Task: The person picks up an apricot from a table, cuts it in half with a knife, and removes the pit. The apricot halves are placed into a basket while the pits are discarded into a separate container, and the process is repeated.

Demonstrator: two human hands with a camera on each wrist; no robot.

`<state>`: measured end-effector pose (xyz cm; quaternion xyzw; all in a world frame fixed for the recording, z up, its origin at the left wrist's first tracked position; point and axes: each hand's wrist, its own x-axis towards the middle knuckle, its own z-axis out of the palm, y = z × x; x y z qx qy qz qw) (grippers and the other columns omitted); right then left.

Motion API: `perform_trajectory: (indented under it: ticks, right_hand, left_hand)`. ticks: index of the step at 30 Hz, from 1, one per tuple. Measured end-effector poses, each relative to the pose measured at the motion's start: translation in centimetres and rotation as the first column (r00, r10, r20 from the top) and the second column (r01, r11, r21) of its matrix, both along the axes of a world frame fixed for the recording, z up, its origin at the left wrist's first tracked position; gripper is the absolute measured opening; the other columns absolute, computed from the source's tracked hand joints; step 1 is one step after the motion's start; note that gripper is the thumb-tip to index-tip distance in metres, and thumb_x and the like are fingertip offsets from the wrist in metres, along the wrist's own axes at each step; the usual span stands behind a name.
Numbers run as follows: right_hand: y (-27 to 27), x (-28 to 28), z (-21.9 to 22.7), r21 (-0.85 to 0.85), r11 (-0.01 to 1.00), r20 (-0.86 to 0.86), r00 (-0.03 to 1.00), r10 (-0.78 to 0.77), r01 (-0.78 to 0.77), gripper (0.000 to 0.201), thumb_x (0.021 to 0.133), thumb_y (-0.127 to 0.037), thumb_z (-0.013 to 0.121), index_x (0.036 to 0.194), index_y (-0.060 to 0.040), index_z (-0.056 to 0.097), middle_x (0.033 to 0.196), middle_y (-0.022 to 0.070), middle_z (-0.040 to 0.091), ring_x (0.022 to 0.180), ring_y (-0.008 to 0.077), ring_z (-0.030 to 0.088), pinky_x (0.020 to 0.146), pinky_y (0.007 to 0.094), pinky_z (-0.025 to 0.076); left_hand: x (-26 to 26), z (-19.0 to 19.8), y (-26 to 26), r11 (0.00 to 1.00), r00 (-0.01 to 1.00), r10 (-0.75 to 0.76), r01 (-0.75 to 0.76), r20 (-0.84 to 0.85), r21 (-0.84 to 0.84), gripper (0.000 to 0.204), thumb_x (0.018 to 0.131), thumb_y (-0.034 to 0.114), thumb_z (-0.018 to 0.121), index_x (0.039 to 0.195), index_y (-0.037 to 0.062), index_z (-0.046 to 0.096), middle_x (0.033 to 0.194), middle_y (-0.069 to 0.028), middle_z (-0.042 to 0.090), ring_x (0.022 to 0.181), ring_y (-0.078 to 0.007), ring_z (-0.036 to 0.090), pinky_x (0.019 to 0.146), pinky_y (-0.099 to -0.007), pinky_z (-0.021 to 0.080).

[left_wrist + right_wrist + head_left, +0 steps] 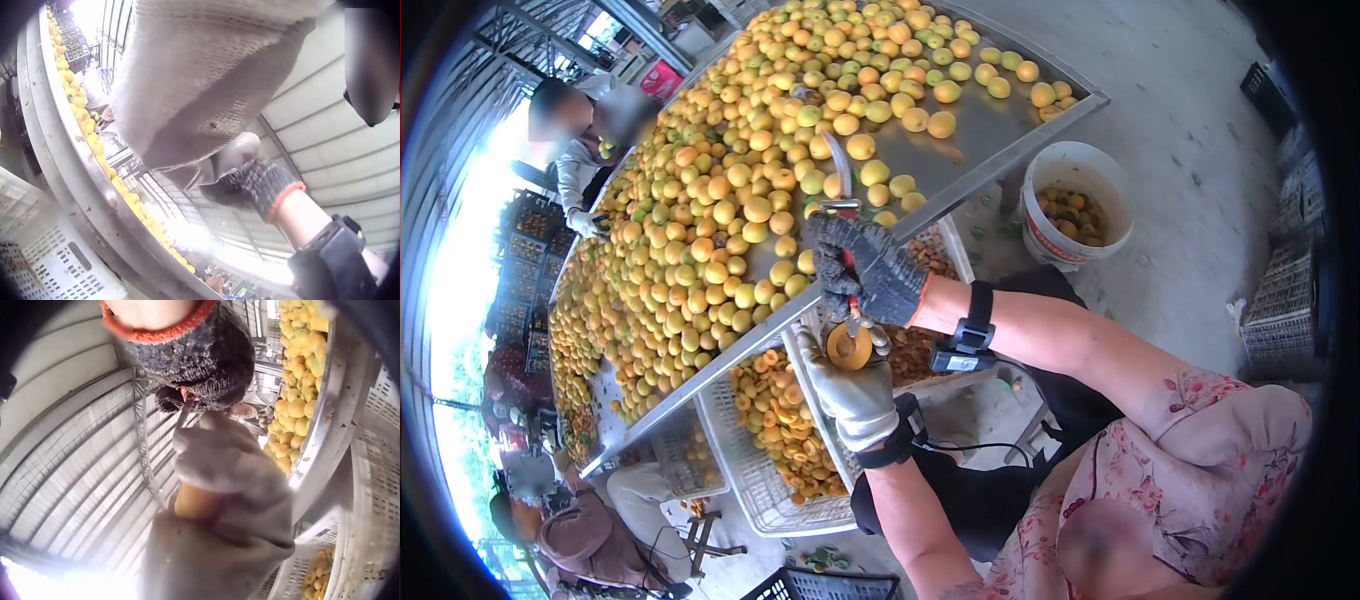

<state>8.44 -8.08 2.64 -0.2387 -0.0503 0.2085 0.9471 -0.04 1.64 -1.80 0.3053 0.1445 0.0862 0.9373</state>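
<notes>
In the head view the left hand (850, 385), in a pale glove, holds a cut apricot half (848, 347) with its orange inside facing up. Right above it, the right hand (865, 268), in a dark grey knitted glove, grips a red-handled tool (852, 304) whose metal tip reaches the fruit. A curved blade (837, 160) sticks out beyond the right hand's other side. The right wrist view shows the pale glove (219, 462) curled round the orange fruit (197, 502). From the left wrist, the glove's back (206, 81) hides the fruit.
Whole apricots (730, 210) cover a metal-edged table (990, 180). Beneath its edge stand a white crate of halves (785, 510) and another with brown pieces (910, 355). A white bucket (1040, 240) stands at the right. Other people (590, 545) sit or stand at the left.
</notes>
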Motion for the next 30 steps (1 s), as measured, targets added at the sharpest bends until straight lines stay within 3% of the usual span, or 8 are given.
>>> perform_trajectory:
  ticks: [10,13,23,25,26,27,28,30]
  right_hand:
    - [-0.5,-0.3,1.0,-0.207,0.939,0.080,0.961,-0.265,0.276,0.017,0.089,-0.025,0.063,0.091,-0.0082,0.062,0.055,-0.0066,0.048,0.042,0.0025,0.041,0.035,0.0197,0.029]
    - [-0.4,-0.3,0.7,-0.248,0.924,0.065,0.956,-0.285,0.292,0.013,0.086,-0.024,0.066,0.084,-0.0116,0.062,0.055,-0.0091,0.047,0.045,0.0006,0.041,0.036,0.0198,0.026]
    - [-0.4,0.6,-2.3,0.042,0.997,-0.011,0.998,-0.069,0.070,0.021,0.094,-0.025,0.054,0.102,-0.0060,0.061,0.063,-0.0010,0.055,0.044,0.0102,0.044,0.039,0.0223,0.036]
    - [0.0,0.5,-2.2,0.517,0.852,-0.144,0.973,0.181,-0.082,0.017,0.091,-0.020,0.058,0.099,-0.0058,0.062,0.069,-0.0012,0.059,0.056,0.0103,0.053,0.050,0.0224,0.044]
    - [0.4,0.3,-1.9,-0.022,0.987,0.108,0.982,-0.154,0.157,0.013,0.088,-0.018,0.061,0.094,-0.0058,0.061,0.067,-0.0028,0.057,0.058,0.0095,0.054,0.053,0.0240,0.045]
    - [0.8,-0.1,-1.7,-0.444,0.738,0.481,0.830,-0.282,0.508,0.010,0.086,-0.015,0.063,0.089,-0.0058,0.061,0.066,-0.0045,0.055,0.061,0.0088,0.056,0.055,0.0256,0.046]
    - [0.9,-0.3,-1.6,-0.474,0.728,0.489,0.836,-0.251,0.496,0.008,0.086,-0.012,0.062,0.092,-0.0065,0.061,0.070,-0.0062,0.054,0.062,0.0049,0.054,0.053,0.0237,0.044]
    - [-0.1,0.2,-1.8,-0.182,0.947,0.295,0.934,-0.203,0.264,0.009,0.086,-0.014,0.062,0.091,-0.0062,0.061,0.071,-0.0040,0.058,0.067,0.0053,0.057,0.053,0.0245,0.045]
  left_hand:
    - [1.2,-0.3,-2.3,0.986,0.997,-0.001,-0.012,0.080,0.164,0.057,0.095,0.047,0.037,0.133,0.0055,0.040,0.125,-0.0099,0.051,0.113,-0.0242,0.053,0.098,-0.0356,0.041]
    - [1.1,-0.7,-2.7,0.819,0.969,0.207,-0.098,-0.132,0.565,0.054,0.095,0.043,0.037,0.133,0.0046,0.040,0.123,-0.0099,0.051,0.110,-0.0244,0.054,0.098,-0.0357,0.041]
    - [1.2,-1.6,-3.2,0.977,0.989,0.142,-0.148,0.048,0.156,0.032,0.095,0.034,0.041,0.114,0.0095,0.051,0.103,-0.0029,0.055,0.093,-0.0177,0.056,0.078,-0.0320,0.048]
    - [1.2,-2.8,-2.7,0.977,0.989,0.137,-0.145,0.064,0.154,0.032,0.095,0.033,0.041,0.115,0.0093,0.051,0.102,-0.0025,0.055,0.091,-0.0172,0.057,0.075,-0.0303,0.048]
    - [1.2,-3.4,-2.3,0.874,0.995,0.083,-0.098,0.053,0.476,0.027,0.095,0.032,0.043,0.109,0.0104,0.052,0.094,-0.0007,0.055,0.084,-0.0155,0.056,0.071,-0.0281,0.047]
    - [1.2,-3.8,-2.0,0.667,0.999,0.037,-0.043,0.024,0.744,0.023,0.094,0.030,0.046,0.104,0.0114,0.054,0.087,0.0010,0.055,0.077,-0.0137,0.056,0.067,-0.0260,0.046]
    - [2.0,-3.1,-2.1,0.997,1.000,-0.009,0.011,-0.029,0.073,0.012,0.092,0.025,0.051,0.090,0.0139,0.054,0.074,0.0048,0.050,0.062,-0.0095,0.050,0.055,-0.0215,0.041]
    - [1.9,-1.7,-2.3,0.998,0.999,-0.020,0.023,-0.044,0.057,0.011,0.092,0.024,0.051,0.085,0.0153,0.053,0.069,0.0058,0.048,0.058,-0.0081,0.048,0.051,-0.0211,0.039]
